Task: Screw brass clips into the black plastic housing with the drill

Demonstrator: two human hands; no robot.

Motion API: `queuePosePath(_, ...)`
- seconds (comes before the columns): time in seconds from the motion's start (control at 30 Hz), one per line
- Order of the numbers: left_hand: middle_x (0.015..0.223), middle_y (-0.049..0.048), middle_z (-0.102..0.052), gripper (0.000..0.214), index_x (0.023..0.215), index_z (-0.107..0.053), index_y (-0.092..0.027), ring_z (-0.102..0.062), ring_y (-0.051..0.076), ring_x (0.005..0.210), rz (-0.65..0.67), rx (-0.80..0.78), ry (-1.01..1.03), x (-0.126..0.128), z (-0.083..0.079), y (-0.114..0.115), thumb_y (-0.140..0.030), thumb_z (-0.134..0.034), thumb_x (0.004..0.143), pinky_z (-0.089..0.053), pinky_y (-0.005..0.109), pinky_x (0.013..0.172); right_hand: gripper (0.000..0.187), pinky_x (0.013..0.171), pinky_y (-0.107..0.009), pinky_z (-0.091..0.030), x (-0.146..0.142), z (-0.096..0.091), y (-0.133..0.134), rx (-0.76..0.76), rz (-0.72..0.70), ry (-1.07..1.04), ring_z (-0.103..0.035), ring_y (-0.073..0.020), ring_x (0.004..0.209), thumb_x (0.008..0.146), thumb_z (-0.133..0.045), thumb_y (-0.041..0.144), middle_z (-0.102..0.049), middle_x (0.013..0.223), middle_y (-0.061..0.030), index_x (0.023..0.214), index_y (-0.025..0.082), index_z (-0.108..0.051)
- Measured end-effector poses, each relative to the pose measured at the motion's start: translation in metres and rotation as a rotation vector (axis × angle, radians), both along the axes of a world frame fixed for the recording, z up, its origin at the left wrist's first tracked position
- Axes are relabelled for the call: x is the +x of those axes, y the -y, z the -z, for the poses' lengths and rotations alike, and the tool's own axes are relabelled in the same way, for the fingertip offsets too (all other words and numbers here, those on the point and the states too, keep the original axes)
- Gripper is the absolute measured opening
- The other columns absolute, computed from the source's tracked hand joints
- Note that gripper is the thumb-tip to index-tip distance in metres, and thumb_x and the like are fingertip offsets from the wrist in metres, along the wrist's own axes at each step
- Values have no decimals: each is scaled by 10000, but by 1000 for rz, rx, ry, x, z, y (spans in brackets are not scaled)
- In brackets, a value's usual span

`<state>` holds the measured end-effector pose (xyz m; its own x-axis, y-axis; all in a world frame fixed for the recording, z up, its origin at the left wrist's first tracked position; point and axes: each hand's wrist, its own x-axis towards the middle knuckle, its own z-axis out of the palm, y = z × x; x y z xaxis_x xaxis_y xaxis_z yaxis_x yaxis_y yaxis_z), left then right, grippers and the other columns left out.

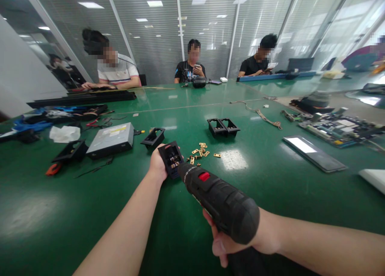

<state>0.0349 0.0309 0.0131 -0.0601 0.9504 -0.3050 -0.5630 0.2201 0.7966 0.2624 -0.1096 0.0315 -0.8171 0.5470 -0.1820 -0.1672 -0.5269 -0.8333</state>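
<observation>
My left hand (157,164) is closed around a small black socket housing (171,159) with brass contacts inside, held just above the green table (120,212). My right hand (231,244) grips a black electric screwdriver (221,202) with a red switch. Its nose points into the housing. A scatter of small brass terminals (201,152) lies just beyond the housing.
More black housings (223,127) (154,138) and a grey optical drive (110,140) lie ahead and to the left. Circuit boards (339,127) and a flat dark panel (313,152) are at the right, tools and cables at far left. Three people sit at the far side.
</observation>
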Motion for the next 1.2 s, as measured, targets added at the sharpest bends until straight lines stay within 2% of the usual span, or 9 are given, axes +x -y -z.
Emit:
queuePosePath(0.1, 616, 89, -670, 260, 800, -665, -125, -652, 244, 503, 7, 8, -4, 0, 0, 0, -287, -462, 798, -538, 361, 470, 423, 523, -216, -560, 0, 1, -1, 5, -5, -8, -680, -121, 551, 631, -892, 95, -669, 673, 26, 969, 116, -638)
queuePosePath(0.27, 600, 83, -660, 258, 777, -661, -131, -643, 229, 500, 12, 3, -20, 1, -2, 2, -298, -466, 801, -541, 350, 494, 295, 550, -210, -570, -1, 5, -1, 11, -43, -40, -669, -102, 569, 664, -876, 113, -671, 673, 10, 825, 107, -629)
queuePosePath(0.43, 601, 83, -661, 270, 817, -673, -126, -645, 250, 498, -3, -14, -8, 1, -2, 1, -287, -458, 789, -526, 364, 465, 358, 559, -237, -584, 1, 6, 0, 8, -27, 11, -678, -121, 586, 637, -909, 148, -673, 680, 14, 858, 114, -629)
queuePosePath(0.6, 602, 80, -660, 258, 824, -670, -131, -646, 251, 497, -5, -2, -23, 1, 0, 0, -284, -466, 783, -523, 363, 460, 338, 559, -243, -583, 2, 1, 0, -5, -30, 35, -674, -120, 572, 625, -897, 119, -680, 680, 13, 817, 117, -619)
queuePosePath(0.8, 608, 93, -660, 246, 789, -649, -135, -652, 258, 499, 10, 11, -45, 1, 0, 0, -292, -459, 780, -523, 369, 464, 306, 596, -254, -588, 3, 1, 0, 43, -47, 10, -675, -114, 605, 670, -884, 139, -677, 703, 4, 837, 106, -629)
queuePosePath(1.0, 617, 81, -668, 272, 855, -674, -129, -648, 253, 499, -1, -28, 4, 1, -1, 0, -295, -472, 780, -525, 368, 463, 315, 581, -235, -576, 3, 4, -1, 29, -54, -3, -677, -113, 606, 673, -888, 140, -683, 697, 1, 838, 106, -621)
queuePosePath(1.2, 609, 85, -666, 272, 828, -669, -124, -655, 253, 505, 4, -11, -24, 1, -2, 1, -308, -472, 794, -535, 366, 473, 334, 593, -223, -569, 4, 3, -1, 24, -51, 2, -680, -109, 627, 692, -888, 167, -690, 714, 4, 878, 106, -617)
